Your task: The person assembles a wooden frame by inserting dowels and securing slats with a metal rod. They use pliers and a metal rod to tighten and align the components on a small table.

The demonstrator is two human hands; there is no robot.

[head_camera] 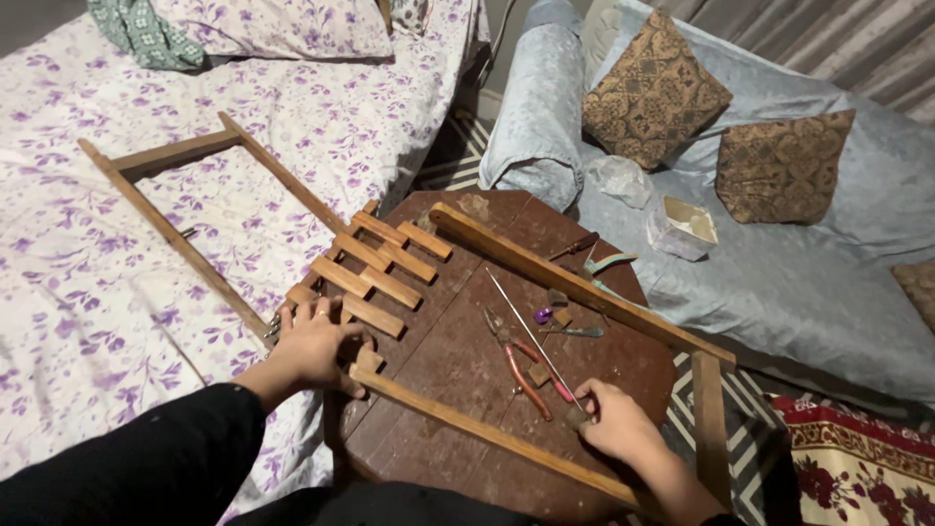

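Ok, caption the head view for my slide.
Left hand presses wooden slats on a round table; right hand grips a thin rod.

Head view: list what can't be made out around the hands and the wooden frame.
- Right hand: its fingers cover the small block it touches, so the block's shape is hidden.
- Left hand: it covers the frame joint beneath it.
- Frame: its near corner is cut off by the bottom edge.
- Purple bit near the pliers: too small to identify.
- Thin rod: its near end disappears under the right hand.
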